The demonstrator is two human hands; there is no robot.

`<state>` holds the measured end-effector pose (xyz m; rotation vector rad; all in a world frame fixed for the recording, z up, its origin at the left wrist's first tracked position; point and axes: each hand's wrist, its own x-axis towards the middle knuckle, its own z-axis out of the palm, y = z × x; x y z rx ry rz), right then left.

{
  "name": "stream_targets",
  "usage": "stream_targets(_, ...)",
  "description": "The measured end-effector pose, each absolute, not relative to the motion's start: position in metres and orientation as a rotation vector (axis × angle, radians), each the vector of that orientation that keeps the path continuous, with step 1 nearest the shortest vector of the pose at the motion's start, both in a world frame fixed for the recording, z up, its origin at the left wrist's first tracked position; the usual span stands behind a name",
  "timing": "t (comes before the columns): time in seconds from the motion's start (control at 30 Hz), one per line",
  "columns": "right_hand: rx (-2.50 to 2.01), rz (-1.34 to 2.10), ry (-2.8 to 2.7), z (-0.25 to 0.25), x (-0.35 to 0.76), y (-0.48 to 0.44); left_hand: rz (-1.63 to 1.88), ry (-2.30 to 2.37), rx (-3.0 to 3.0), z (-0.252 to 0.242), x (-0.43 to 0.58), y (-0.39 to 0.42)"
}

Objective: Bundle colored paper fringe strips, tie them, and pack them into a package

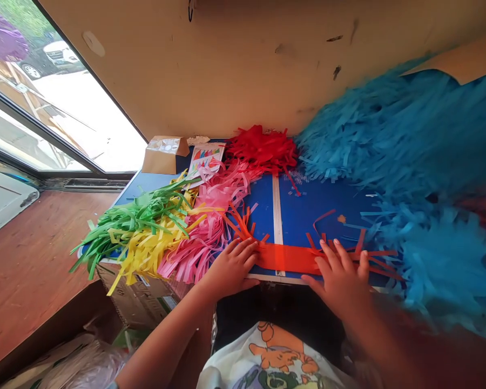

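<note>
An orange tissue-paper strip (pixel 285 258) with fringed ends lies flat along the near edge of the blue table (pixel 316 202). My left hand (pixel 237 265) rests on its left end, fingers stretched out and palm down. At the right end, my right hand (pixel 342 275) lies with its fingers spread over the fringe. Close by my left hand are bunches of pink fringed paper (pixel 210 216), yellow fringed paper (pixel 154 246) and green fringed paper (pixel 137 213). Red fringed paper (pixel 263 150) is heaped behind them against the wall.
A large mass of blue fringed paper (pixel 413 129) fills the right side. A brown paper packet (pixel 164 155) and a printed sheet (pixel 206 158) sit at the back left. Below the table's left end stands a cardboard box (pixel 133 297). A window (pixel 56 97) is at left.
</note>
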<state>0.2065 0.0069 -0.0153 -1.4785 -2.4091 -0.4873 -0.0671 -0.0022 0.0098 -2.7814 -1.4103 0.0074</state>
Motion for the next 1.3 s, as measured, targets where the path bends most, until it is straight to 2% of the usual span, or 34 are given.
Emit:
stream_targets(0.27,-1.527,-0.604,-2.347,-0.019,0.225,0.01,-0.07,-1.396,-2.669,0.023,-0.088,-0.002)
stream_targets(0.47,-1.455,-0.534,-2.369,-0.012,0.233,0.015,-0.117,-1.38,-2.608,0.039,-0.103,0.002)
stream_targets(0.7,-1.318,-0.27,-2.551,0.006,0.245,0.026,-0.072,-1.284,-2.625,0.053,-0.11,0.009)
stream_targets(0.87,-1.226,0.108,-2.71,0.01,0.26,0.047,0.03,-1.245,-2.654,0.056,-0.118,0.014)
stream_targets(1.0,-1.24,0.41,-2.691,0.014,0.26,0.06,0.093,-1.22,-2.686,0.055,-0.123,0.017)
stream_targets(1.3,-1.147,0.832,-2.508,0.007,0.268,0.08,0.216,-1.014,-2.747,0.063,-0.134,0.022)
